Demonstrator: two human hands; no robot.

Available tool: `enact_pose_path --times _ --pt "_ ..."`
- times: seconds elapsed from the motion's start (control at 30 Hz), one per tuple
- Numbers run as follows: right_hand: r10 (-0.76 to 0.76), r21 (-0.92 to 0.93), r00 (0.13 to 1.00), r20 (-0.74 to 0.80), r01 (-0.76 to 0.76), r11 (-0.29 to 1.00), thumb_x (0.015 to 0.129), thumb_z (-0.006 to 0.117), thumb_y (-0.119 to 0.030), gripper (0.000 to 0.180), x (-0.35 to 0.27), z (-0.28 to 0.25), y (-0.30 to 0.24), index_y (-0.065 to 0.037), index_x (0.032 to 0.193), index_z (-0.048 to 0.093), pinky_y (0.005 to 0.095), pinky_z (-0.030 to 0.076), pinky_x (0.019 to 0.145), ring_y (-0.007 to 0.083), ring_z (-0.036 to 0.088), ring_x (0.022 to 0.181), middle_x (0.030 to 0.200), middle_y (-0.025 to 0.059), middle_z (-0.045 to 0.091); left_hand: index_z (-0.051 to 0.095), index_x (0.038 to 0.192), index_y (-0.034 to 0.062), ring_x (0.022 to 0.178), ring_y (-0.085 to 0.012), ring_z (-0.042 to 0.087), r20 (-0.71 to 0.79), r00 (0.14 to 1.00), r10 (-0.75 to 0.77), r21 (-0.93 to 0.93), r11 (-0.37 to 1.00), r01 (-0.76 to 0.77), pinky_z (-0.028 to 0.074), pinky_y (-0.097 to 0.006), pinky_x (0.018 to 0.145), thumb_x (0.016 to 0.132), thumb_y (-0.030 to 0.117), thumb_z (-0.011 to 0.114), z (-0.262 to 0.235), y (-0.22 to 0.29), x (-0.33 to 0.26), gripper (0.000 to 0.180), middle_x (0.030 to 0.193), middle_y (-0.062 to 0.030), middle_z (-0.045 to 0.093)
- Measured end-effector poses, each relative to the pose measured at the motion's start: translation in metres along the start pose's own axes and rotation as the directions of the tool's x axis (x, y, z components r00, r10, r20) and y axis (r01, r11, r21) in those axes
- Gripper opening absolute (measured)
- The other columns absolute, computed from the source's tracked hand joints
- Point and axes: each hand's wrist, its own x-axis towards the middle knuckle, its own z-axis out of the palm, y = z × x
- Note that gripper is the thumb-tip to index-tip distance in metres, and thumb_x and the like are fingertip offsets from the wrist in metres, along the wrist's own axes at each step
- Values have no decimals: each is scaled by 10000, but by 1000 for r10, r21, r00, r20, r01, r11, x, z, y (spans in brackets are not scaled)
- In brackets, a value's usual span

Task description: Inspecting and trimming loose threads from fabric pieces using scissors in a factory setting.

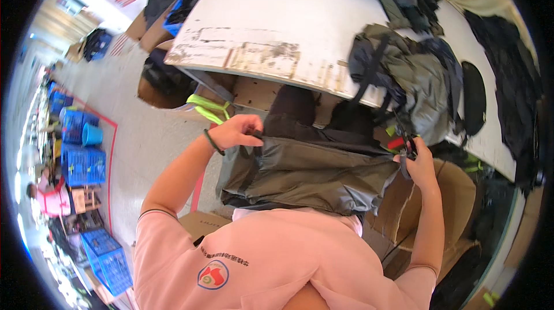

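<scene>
A long olive-grey fabric bag point(323, 165) with a black lower edge lies across my lap. Its coated cloth is creased and shiny. At its upper left corner my left hand point(238, 132) is closed in a pinch on a black piece of the edge. My right hand point(420, 163) is closed at the opposite end, by a grey strap end. A slim black tool point(410, 144) that looks like scissors sticks up from the right fingers, partly hidden by them. Beyond it, a similar heap of olive and black bags point(410, 79) lies on the table.
The worn white table point(259, 21) stands in front of me, its near edge just beyond my knees. Black straps point(502, 79) hang along its right side. An open cardboard box point(450, 194) stands by my right arm. Blue crates point(83, 164) line the floor at left.
</scene>
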Motion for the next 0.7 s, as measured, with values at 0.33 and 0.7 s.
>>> enact_pose_path --times 0.33,0.7 --pt "-617 -117 743 259 658 743 540 868 -369 599 25 52 -148 -26 917 552 359 482 676 296 590 789 835 108 572 513 848 88 751 -34 414 -74 996 -40 -4 999 40 371 -191 667 751 -4 744 27 44 -20 267 821 72 462" --pt "-639 -80 675 368 708 702 544 858 -375 548 30 69 -166 -25 846 562 371 484 643 298 597 758 809 98 573 516 847 38 673 -80 425 -143 982 122 252 964 -83 379 -250 587 735 175 782 34 50 -20 319 719 15 471"
